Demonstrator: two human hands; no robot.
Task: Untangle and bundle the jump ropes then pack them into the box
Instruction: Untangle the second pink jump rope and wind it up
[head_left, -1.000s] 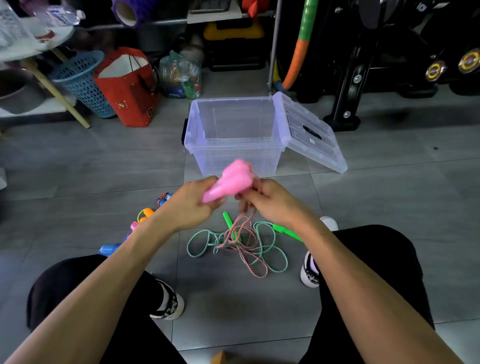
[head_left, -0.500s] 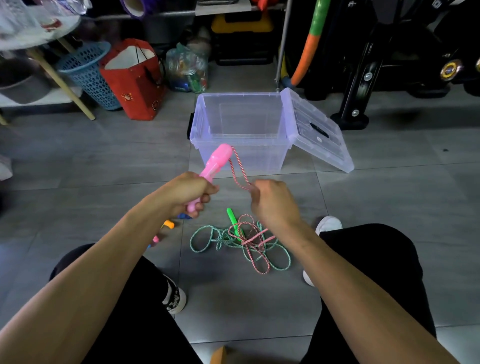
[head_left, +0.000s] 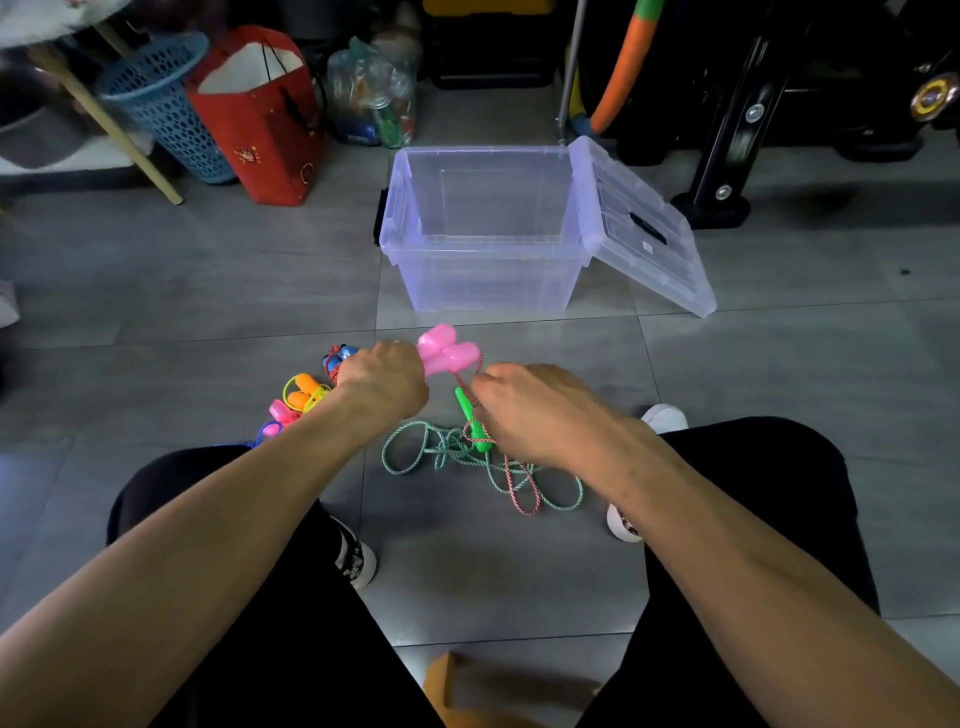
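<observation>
Left hand (head_left: 382, 382) clenches both pink handles (head_left: 448, 351); right hand (head_left: 535, 410) pinches the pink-striped cord (head_left: 522, 486), tangled below with a green jump rope (head_left: 441, 449). Beyond the knuckles, the clear box (head_left: 483, 288) holds nothing; bundling appears barely begun.

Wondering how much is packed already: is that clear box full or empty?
Empty. Through the clear box only its bare walls and floor show; its lid leans open against the right side.
</observation>
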